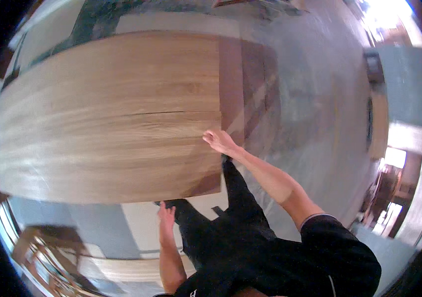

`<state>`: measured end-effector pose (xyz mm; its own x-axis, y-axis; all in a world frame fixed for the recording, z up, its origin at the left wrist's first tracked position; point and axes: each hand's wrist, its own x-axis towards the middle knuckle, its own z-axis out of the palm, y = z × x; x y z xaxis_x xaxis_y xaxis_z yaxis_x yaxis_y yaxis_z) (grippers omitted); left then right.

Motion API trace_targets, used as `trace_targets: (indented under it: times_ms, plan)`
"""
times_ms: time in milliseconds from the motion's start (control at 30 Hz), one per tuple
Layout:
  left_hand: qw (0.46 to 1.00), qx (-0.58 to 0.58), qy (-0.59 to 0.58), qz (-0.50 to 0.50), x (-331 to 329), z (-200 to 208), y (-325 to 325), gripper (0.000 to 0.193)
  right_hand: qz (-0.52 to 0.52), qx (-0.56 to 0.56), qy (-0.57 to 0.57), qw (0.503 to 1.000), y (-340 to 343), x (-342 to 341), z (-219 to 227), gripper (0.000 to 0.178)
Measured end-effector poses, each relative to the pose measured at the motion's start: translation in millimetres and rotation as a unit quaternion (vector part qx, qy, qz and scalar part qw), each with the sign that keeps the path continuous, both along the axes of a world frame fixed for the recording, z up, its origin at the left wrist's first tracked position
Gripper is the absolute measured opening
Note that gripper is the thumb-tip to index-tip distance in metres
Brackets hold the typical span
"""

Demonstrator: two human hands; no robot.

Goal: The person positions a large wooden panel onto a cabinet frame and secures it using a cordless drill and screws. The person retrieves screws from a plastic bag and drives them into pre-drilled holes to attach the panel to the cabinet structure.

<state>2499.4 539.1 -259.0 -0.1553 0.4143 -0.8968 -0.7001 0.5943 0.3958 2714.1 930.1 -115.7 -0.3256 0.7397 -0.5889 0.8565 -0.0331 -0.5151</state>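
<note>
Board (97, 99) runs long, left to right; right hand (219, 141) nearer, over its right end, curled, can't tell if gripping! Left hand (167, 214), fingers parted, just beside its near edge.

Floor (315, 109): I see a smooth grey stretch over the right side, with a soft sheen.
Slatted frame (47, 265): wooden, at the near left, bent by my lens.
Pale plank (117, 270): I find it just right of that frame, along the near side.
Grey panel (415, 84): broad and flat, at the far right.
Brown panel (379, 126): narrower, just nearer to me than the grey one.
Glare (387, 12): white light washes out the far right corner.
Bright opening (393, 215): near right, its contents too blurred for me to tell.
Reddish-brown piece (228, 2): cut off at the far edge.
</note>
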Motion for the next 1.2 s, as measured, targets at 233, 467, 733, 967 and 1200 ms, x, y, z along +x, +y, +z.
trace_targets:
  times_ms: [233,467,733,967,1200]
  plan:
    - [0.886,-0.304,-0.073,0.342,159,42,76,0.073,0.168,-0.027,-0.081,0.982,156,48,-30,0.034]
    - [0.914,-0.175,-0.038,0.364,211,-22,75,0.078,0.25,0.188,-0.104,0.944,344,-10,-47,0.036]
    - [0.863,-0.137,0.061,0.483,245,-32,117,0.078,0.28,0.204,-0.049,0.937,506,-91,-182,0.066]
    - [0.835,-0.261,0.085,0.477,230,-18,163,0.076,0.275,0.162,-0.038,0.947,521,-118,-183,0.067]
    - [0.832,-0.304,0.103,0.453,248,-22,159,0.074,0.276,0.129,0.021,0.952,535,-121,-186,0.068]
